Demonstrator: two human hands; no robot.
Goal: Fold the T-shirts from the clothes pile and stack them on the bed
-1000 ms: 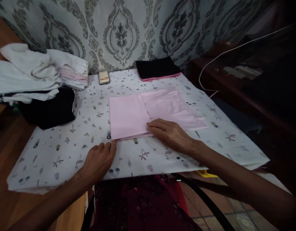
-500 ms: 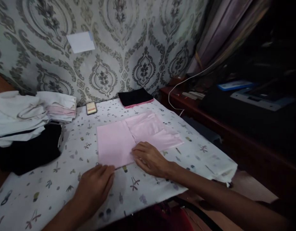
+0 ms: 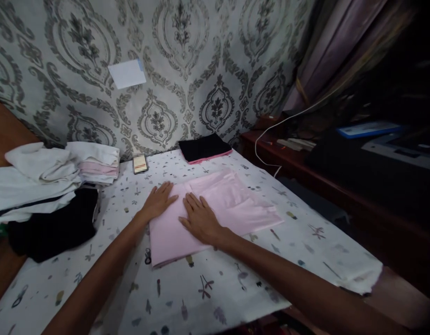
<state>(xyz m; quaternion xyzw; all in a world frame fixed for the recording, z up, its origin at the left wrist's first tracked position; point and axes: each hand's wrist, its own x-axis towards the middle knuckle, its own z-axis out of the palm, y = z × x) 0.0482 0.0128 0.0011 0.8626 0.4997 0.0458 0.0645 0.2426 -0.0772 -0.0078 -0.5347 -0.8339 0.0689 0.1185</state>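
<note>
Head view: your left hand (image 3: 157,202) and right hand (image 3: 201,221) lie open, palms down, gripping nothing, on the pink cloth (image 3: 169,239) atop the bench (image 3: 182,288), where uneven pressure could drag creases in.

Open to passage over the printed tablecloth (image 3: 180,298), in front of the pink cloth (image 3: 169,237) and off its right side. Barred at near left by the slanting left forearm (image 3: 103,260), at near right by the right forearm (image 3: 281,274). Hemmed in at far left by white laundry (image 3: 36,181) atop black fabric (image 3: 57,228), at back by a patterned wall (image 3: 187,107), just behind a folded black-and-pink bundle (image 3: 205,148).
</note>
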